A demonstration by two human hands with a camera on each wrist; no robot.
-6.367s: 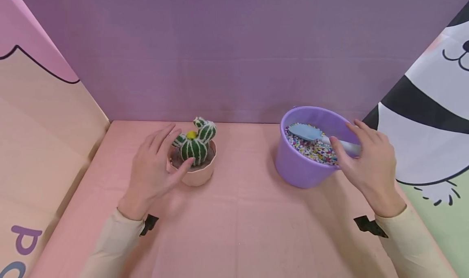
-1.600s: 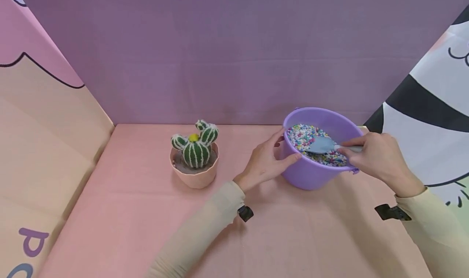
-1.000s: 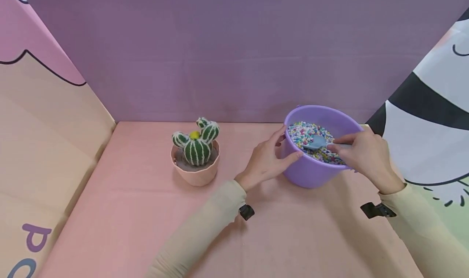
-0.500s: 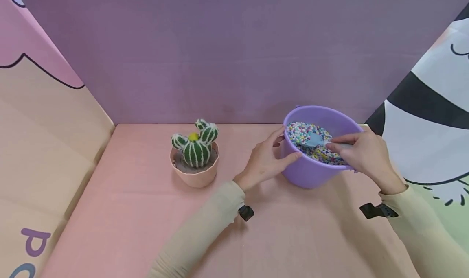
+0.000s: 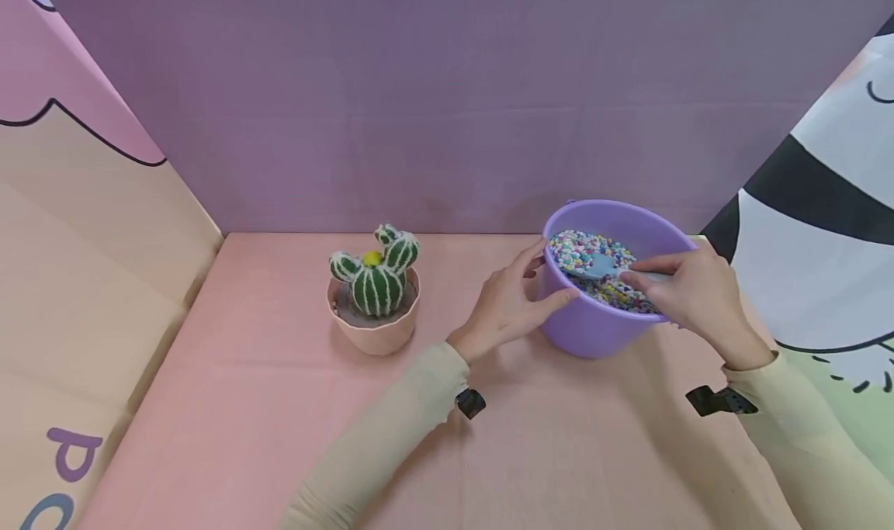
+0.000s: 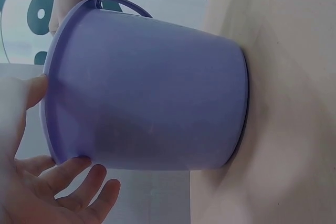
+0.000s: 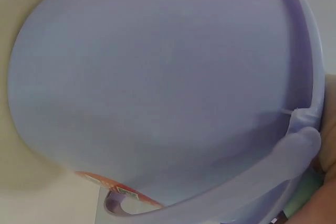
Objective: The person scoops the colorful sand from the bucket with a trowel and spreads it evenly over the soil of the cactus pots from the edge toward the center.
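A purple bucket (image 5: 590,336) holds small multicoloured beads (image 5: 583,244) and stands at the right in the head view. My right hand (image 5: 698,293) reaches over its right rim and pinches the pale handle of a small shovel (image 5: 602,266). The blue blade lies partly sunk in the beads. My left hand (image 5: 506,309) rests on the bucket's left side, thumb at the front rim and fingers spread. In the left wrist view the left fingertips (image 6: 107,187) extend past the bucket wall. The bucket hides the shovel in the right wrist view, where its handle (image 7: 247,182) hangs down.
A green toy cactus (image 5: 377,289) in a peach pot (image 5: 377,336) stands left of the hands. The pink tabletop (image 5: 279,413) meets a purple backdrop (image 5: 447,111) behind. Printed panels border both sides, the panda panel (image 5: 824,274) close to the bucket.
My left hand has gone from beside the cactus pot to the bucket. My right hand has taken the shovel's handle, and its blade has dug into the beads. Lately only slight blade movement shows.
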